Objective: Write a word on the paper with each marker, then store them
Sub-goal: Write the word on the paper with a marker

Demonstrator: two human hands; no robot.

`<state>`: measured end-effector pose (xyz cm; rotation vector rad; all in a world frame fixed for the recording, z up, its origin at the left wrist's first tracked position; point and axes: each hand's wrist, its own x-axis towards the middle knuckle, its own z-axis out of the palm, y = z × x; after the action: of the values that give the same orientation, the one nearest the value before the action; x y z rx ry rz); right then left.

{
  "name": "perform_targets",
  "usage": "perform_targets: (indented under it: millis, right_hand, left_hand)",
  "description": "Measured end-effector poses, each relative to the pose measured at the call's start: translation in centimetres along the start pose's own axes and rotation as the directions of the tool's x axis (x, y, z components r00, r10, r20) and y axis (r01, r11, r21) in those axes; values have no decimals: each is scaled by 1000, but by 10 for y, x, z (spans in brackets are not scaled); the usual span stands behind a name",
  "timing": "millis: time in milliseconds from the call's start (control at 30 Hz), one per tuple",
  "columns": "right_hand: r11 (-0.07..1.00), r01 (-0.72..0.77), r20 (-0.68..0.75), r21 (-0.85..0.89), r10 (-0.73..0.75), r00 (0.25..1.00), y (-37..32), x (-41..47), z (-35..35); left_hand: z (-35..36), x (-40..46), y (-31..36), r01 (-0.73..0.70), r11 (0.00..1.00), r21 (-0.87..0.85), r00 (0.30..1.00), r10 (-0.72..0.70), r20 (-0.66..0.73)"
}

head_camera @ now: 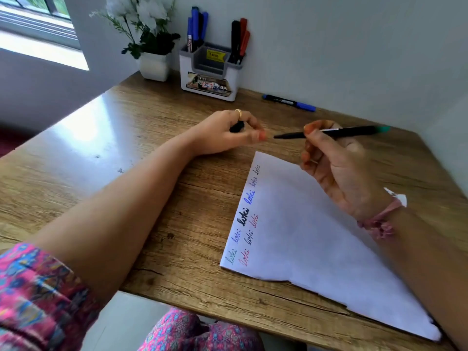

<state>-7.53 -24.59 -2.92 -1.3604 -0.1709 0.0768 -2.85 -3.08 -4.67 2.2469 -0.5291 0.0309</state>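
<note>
My right hand (336, 168) holds a thin black marker with a green end (354, 131), uncapped, tip pointing left above the table. My left hand (228, 133) grips its black cap (237, 127), a short gap from the tip. The white paper (316, 236) lies under my right hand with several words written in green, blue, black and red along its left edge. A blue marker (290, 102) lies on the table near the wall. The white holder (210, 72) at the back holds blue markers (196, 29) on its left and black and red markers (240, 39) on its right.
A white pot of white flowers (152, 64) stands left of the holder in the corner. The wooden table (114, 173) meets the wall behind and at the right. Its front edge runs close to my lap.
</note>
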Motion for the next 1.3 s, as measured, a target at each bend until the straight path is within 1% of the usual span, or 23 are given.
perform_targets:
  millis: [100, 167, 200, 267, 333, 367, 400, 467, 567, 633, 733, 833, 1033, 1167, 1300]
  right_hand:
    - [986, 79, 128, -147, -61, 990, -3, -2, -1]
    - [961, 112, 238, -252, -50, 970, -5, -4, -1]
    - [953, 105, 297, -284, -17, 955, -6, -4, -3]
    - [939, 87, 421, -334, 65, 905, -9, -7, -5]
    - [912, 91, 544, -401, 157, 824, -10, -9, -5]
    - [897, 97, 586, -431, 196, 786, -9, -9, -4]
    - [885, 103, 606, -454, 222, 764, -8, -9, -3]
    - [867, 112, 602, -485, 238, 762, -3, -6, -1]
    - [866, 111, 568, -488, 218, 793, 11, -5, 4]
    - [865, 134, 546, -483, 178, 819, 20, -5, 5]
    - [868, 200, 523, -454, 78, 848, 27, -6, 4]
    - [848, 247, 548, -468, 60, 834, 28, -8, 2]
    - [836, 253, 582, -487, 94, 808, 30, -7, 0]
    - [830, 257, 595, -495, 108, 797, 29, -7, 0]
    - [833, 242, 570, -498, 104, 815, 31, -7, 1]
  left_hand:
    - [-2, 2, -2, -53, 992, 110, 988, 37, 147]
    - [0, 5, -1, -61, 986, 153, 982, 32, 186]
    - [0, 5, -2, -64, 984, 167, 981, 31, 192]
    - [0, 7, -3, -83, 980, 183, 977, 44, 209]
    - [0, 8, -3, -98, 980, 176, 974, 58, 220]
    - [0, 8, -3, -106, 979, 175, 973, 66, 220]
    - [0, 8, -4, -112, 977, 179, 972, 71, 222]
    - [0, 8, -4, -119, 976, 184, 971, 76, 225]
    - [0, 8, -4, -118, 972, 205, 969, 68, 240]
    - [0, 9, -4, -116, 968, 221, 966, 58, 254]
    - [-1, 9, -3, -97, 968, 233, 965, 33, 262]
    - [-1, 10, -3, -87, 970, 225, 960, 22, 279]
    - [-1, 10, -1, -62, 960, 273, 964, -13, 264]
    - [-1, 9, 0, -57, 961, 269, 964, -17, 266]
    - [-2, 8, 2, -55, 960, 273, 960, -25, 280]
